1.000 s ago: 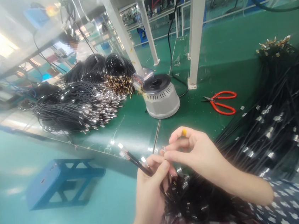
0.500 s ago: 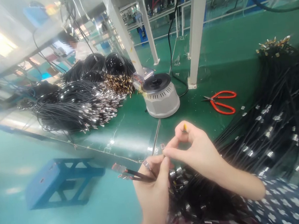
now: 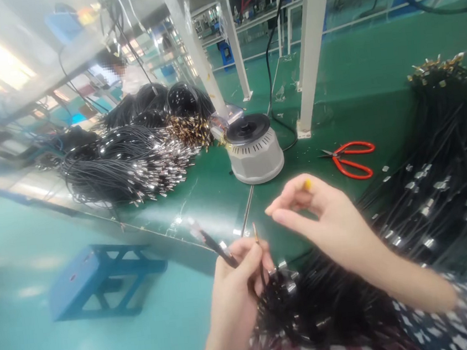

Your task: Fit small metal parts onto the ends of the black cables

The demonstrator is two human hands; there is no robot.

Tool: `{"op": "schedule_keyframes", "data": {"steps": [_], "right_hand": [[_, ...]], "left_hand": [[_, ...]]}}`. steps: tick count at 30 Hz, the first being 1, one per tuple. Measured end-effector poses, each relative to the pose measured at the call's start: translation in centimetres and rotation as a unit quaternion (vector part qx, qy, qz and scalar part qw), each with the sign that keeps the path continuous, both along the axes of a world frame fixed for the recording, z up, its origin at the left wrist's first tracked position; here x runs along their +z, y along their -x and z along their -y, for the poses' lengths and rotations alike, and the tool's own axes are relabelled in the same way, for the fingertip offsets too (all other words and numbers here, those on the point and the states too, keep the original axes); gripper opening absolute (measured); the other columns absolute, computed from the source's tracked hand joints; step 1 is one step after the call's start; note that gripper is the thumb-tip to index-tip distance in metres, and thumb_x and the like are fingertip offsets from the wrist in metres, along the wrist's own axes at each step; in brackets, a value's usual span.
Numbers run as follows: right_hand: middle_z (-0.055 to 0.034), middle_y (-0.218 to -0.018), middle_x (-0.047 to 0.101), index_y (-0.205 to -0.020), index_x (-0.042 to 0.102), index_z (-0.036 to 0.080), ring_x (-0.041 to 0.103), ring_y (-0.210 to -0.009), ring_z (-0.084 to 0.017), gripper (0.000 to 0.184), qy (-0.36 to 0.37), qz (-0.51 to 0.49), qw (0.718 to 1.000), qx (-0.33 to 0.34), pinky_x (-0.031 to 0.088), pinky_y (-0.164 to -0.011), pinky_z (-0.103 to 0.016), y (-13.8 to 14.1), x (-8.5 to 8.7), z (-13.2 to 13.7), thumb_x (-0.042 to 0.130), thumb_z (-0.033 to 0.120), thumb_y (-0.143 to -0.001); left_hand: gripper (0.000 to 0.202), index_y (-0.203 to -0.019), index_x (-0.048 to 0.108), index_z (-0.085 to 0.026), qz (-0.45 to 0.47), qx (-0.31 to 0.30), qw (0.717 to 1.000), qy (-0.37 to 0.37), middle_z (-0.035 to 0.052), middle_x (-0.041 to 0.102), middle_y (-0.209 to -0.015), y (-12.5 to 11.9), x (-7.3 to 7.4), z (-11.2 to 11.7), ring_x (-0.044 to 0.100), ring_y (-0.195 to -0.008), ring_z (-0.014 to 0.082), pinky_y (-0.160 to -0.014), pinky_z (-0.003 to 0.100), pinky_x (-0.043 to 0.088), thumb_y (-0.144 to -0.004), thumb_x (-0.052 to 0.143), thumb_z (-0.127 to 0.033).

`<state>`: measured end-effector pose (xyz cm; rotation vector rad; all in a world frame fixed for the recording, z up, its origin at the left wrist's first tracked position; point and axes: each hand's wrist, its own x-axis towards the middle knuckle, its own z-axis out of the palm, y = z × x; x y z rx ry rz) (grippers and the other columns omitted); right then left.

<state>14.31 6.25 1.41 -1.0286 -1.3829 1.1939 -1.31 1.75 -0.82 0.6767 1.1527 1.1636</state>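
My left hand [image 3: 240, 285] is closed around several black cables [image 3: 216, 248], whose metal-tipped ends stick out to the left. Between its thumb and forefinger, one thin cable end [image 3: 256, 234] points upward, with a copper-coloured tip. My right hand [image 3: 322, 221] is raised to the right of that tip, apart from it. Its thumb and forefinger tips come together in a loose pinch; anything between them is too small to make out. A yellow patch [image 3: 308, 184] shows on one of its fingers. Below both hands, a bundle of black cables [image 3: 324, 288] lies across the lap.
Red-handled snips [image 3: 355, 160] lie open on the green table [image 3: 203, 200], right of a grey round device [image 3: 257, 158] with a black top. Cable heaps [image 3: 124, 164] fill the left back; more cables [image 3: 438, 176] lie right. A blue stool [image 3: 82, 285] stands on the floor.
My right hand has drawn away from my left, up and to the right, exposing the upright thin cable end. The cables in my left hand have tilted upward slightly.
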Motion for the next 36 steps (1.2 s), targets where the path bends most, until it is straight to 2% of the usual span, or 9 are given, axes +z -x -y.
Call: {"op": "schedule_keyframes", "data": {"steps": [2, 5, 10, 15, 20, 25, 29, 33, 36], "right_hand": [[-0.0018, -0.088, 0.073, -0.085, 0.050, 0.023, 0.068, -0.091, -0.021, 0.018, 0.102, -0.085, 0.989, 0.071, 0.049, -0.085, -0.036, 0.0, -0.6, -0.8, 0.068, 0.023, -0.083], [-0.0026, -0.091, 0.074, -0.089, 0.051, 0.022, 0.068, -0.095, -0.019, 0.019, 0.182, -0.154, 0.961, 0.139, 0.047, -0.090, -0.035, 0.4, -1.5, -1.2, 0.069, 0.023, -0.083], [-0.0024, -0.088, 0.075, -0.091, 0.052, 0.021, 0.069, -0.083, -0.016, 0.024, 0.206, -0.197, 0.944, 0.164, 0.049, -0.084, -0.032, 1.0, -1.5, -0.8, 0.073, 0.028, -0.081], [-0.0015, -0.084, 0.074, -0.091, 0.051, 0.021, 0.070, -0.077, -0.016, 0.029, 0.214, -0.209, 0.939, 0.168, 0.050, -0.079, -0.030, 1.2, -0.7, -0.6, 0.076, 0.026, -0.077], [-0.0028, -0.084, 0.074, -0.088, 0.050, 0.021, 0.069, -0.072, -0.017, 0.027, 0.218, -0.180, 0.947, 0.152, 0.052, -0.073, -0.031, 1.5, 0.1, -0.4, 0.073, 0.020, -0.075], [0.0033, -0.067, 0.066, -0.079, 0.047, 0.022, 0.064, -0.061, -0.015, 0.025, 0.163, -0.085, 0.977, 0.107, 0.050, -0.063, -0.029, 1.9, 0.3, -0.2, 0.070, 0.015, -0.074], [0.0057, -0.067, 0.064, -0.083, 0.044, 0.024, 0.061, -0.057, -0.014, 0.026, 0.108, -0.025, 0.989, 0.094, 0.048, -0.059, -0.028, 2.0, 0.1, 0.0, 0.066, 0.013, -0.075], [0.0056, -0.069, 0.067, -0.091, 0.044, 0.026, 0.063, -0.060, -0.015, 0.028, 0.109, -0.020, 0.989, 0.102, 0.049, -0.060, -0.028, 1.8, 0.0, 0.0, 0.065, 0.014, -0.077], [0.0052, -0.071, 0.069, -0.094, 0.045, 0.026, 0.062, -0.062, -0.015, 0.027, 0.108, 0.005, 0.990, 0.091, 0.047, -0.061, -0.028, 1.7, 0.0, 0.0, 0.064, 0.016, -0.078]], "left_hand": [[0.022, -0.072, 0.065, -0.013, 0.075, -0.028, 0.996, 0.029, -0.0025, 0.056, -0.051, 0.3, 0.0, 0.0, 0.036, -0.037, 0.0023, -0.040, 0.017, 0.024, -0.081, 0.071, -0.032], [0.022, -0.071, 0.063, -0.013, 0.151, -0.042, 0.987, 0.043, -0.0048, 0.053, -0.048, 0.4, -0.1, 0.0, 0.033, -0.035, 0.0017, -0.042, 0.018, 0.027, -0.080, 0.072, -0.031], [0.021, -0.071, 0.064, -0.012, 0.201, -0.055, 0.977, 0.044, -0.0056, 0.051, -0.046, 0.3, -0.2, -0.1, 0.033, -0.035, 0.0018, -0.042, 0.018, 0.028, -0.078, 0.074, -0.029], [0.021, -0.071, 0.064, -0.012, 0.168, -0.044, 0.984, 0.048, -0.0042, 0.054, -0.047, 0.2, -0.2, -0.1, 0.031, -0.034, 0.0013, -0.042, 0.018, 0.024, -0.079, 0.073, -0.029], [0.025, -0.068, 0.061, -0.013, 0.137, -0.040, 0.989, 0.046, -0.0038, 0.054, -0.047, -0.1, 0.1, -0.1, 0.031, -0.035, 0.0019, -0.042, 0.019, 0.022, -0.081, 0.071, -0.031], [0.029, -0.061, 0.058, -0.013, 0.069, -0.025, 0.997, 0.028, -0.0024, 0.054, -0.046, -0.6, 0.3, 0.1, 0.033, -0.036, 0.0030, -0.041, 0.020, 0.019, -0.080, 0.071, -0.031], [0.026, -0.063, 0.060, -0.014, -0.050, 0.030, 0.998, -0.028, -0.0017, 0.056, -0.051, -1.0, 0.0, 0.6, 0.038, -0.042, 0.0054, -0.042, 0.019, 0.023, -0.080, 0.071, -0.030], [0.018, -0.068, 0.062, -0.017, -0.198, 0.082, 0.973, -0.082, -0.0011, 0.059, -0.057, -1.6, -0.2, 1.2, 0.051, -0.052, 0.0113, -0.051, 0.022, 0.038, -0.083, 0.067, -0.026], [0.013, -0.069, 0.066, -0.019, -0.264, 0.112, 0.951, -0.117, -0.0005, 0.061, -0.059, -2.1, -0.3, 1.4, 0.055, -0.058, 0.0151, -0.059, 0.025, 0.044, -0.081, 0.068, -0.021]]}}
